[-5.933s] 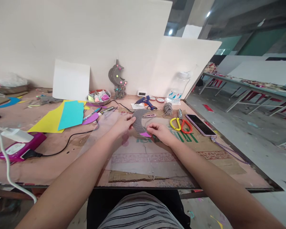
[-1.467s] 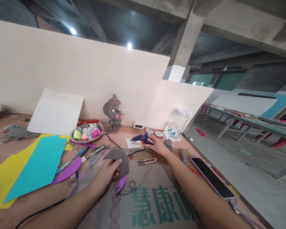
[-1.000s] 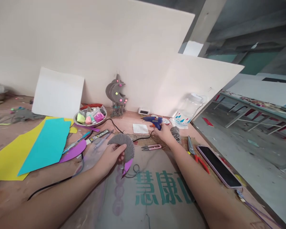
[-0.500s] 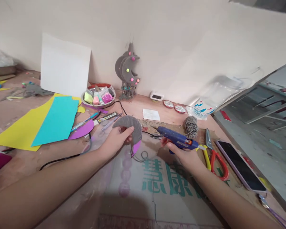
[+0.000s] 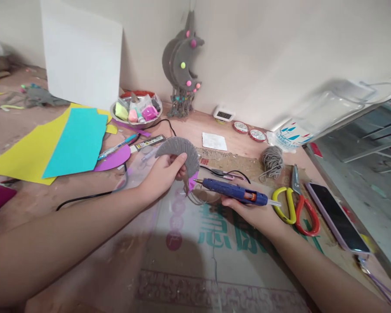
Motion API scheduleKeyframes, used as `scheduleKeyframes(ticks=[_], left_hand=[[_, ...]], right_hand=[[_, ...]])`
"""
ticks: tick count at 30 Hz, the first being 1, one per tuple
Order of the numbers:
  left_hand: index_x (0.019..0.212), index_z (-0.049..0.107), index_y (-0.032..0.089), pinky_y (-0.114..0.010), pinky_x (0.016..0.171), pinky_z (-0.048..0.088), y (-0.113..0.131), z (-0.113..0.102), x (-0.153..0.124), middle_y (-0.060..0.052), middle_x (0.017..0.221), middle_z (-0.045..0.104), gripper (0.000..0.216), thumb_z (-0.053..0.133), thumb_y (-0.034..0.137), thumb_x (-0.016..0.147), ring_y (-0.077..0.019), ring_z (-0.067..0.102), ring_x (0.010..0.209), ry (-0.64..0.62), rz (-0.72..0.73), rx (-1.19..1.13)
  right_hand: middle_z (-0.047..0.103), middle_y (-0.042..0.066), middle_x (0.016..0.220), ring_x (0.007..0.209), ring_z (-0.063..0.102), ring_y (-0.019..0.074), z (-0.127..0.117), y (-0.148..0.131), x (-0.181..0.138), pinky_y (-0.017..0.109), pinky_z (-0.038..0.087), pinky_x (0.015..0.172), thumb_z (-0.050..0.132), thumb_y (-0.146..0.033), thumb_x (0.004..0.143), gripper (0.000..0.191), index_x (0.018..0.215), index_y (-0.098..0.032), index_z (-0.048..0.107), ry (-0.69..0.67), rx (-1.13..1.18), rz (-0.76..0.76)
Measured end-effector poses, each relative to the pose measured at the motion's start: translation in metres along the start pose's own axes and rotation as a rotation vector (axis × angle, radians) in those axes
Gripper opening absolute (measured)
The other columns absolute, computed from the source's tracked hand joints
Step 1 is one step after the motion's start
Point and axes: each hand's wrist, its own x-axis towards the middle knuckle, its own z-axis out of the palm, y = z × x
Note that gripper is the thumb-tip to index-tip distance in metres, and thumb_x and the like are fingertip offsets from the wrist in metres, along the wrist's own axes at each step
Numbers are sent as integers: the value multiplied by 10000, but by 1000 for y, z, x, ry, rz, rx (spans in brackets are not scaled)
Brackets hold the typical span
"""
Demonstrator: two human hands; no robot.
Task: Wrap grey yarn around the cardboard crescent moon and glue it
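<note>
My left hand pinches a crescent wrapped in grey yarn, with its bare purple tip pointing down. A loose strand of grey yarn trails below that tip. In my right hand is a blue hot glue gun, gripped from below, with a clear glue stick protruding at its rear. The gun's nozzle points left and lies at the purple tip; whether it touches cannot be made out. Both hands are above a plastic-covered board.
A grey yarn ball, scissors and a phone lie to the right. Yellow and turquoise sheets are at left. Behind stand a bowl of clay packs and a grey moon ornament. A black cord crosses the left side.
The glue gun has moved left toward the crescent, its nozzle now at the purple tip. My left hand still holds the crescent. The camera view has tilted downward.
</note>
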Motion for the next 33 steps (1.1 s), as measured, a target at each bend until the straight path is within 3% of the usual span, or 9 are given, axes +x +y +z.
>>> scheduleKeyframes(ticks=[8, 20, 33], left_hand=[[611, 556, 157, -225, 560, 444, -1, -1, 1, -16, 581, 587, 377, 517, 444, 853, -119, 561, 552, -15, 13, 22], [625, 560, 147, -222, 561, 446, -3, 0, 1, -16, 594, 585, 368, 538, 445, 840, -115, 560, 553, -15, 18, 14], [612, 563, 153, -227, 542, 437, -4, 0, 2, -14, 578, 579, 362, 538, 433, 840, -115, 545, 531, -34, 15, 0]], right_hand=[[625, 9, 702, 691, 586, 185, 4, 6, 1, 308, 454, 646, 648, -503, 776, 285, 747, -227, 583, -7, -66, -9], [533, -14, 589, 546, 482, 138, 7, -1, 4, 259, 373, 513, 626, -632, 722, 431, 677, -215, 524, 36, -120, 2], [527, -11, 591, 551, 479, 139, 9, -1, 5, 265, 375, 530, 602, -669, 719, 461, 668, -218, 523, 50, -133, -3]])
